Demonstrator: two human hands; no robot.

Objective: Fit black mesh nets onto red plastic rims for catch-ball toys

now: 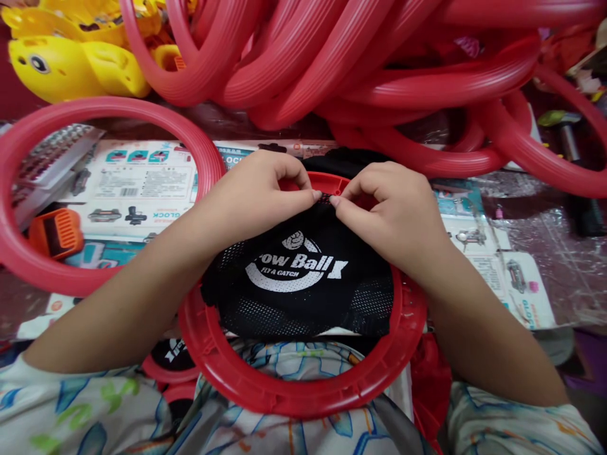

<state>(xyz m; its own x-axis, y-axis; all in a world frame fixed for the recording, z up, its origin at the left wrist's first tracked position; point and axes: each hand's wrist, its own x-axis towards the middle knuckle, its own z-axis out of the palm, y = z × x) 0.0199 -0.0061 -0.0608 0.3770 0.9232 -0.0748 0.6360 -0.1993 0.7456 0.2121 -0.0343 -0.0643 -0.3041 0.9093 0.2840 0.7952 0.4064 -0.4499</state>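
Observation:
A red plastic ring (303, 398) rests against my lap and the table edge, its ribbed inner side facing up. Black mesh fabric (284, 309) with a white ball logo spans its upper part; the ring's lower opening is uncovered. At the far rim, my left hand (270, 183) pinches the fabric's edge between thumb and forefinger. My right hand (384, 202) pinches the same edge just to the right, its fingertips almost touching the left ones. The other fingers of both hands are curled.
Many red rings (303, 69) are heaped across the back. A loose red ring (109, 107) lies at left around an orange plastic part (57, 232). Yellow animal-shaped shells (71, 69) sit back left. Printed card (142, 177) covers the table; a hammer-like tool (569, 136) lies right.

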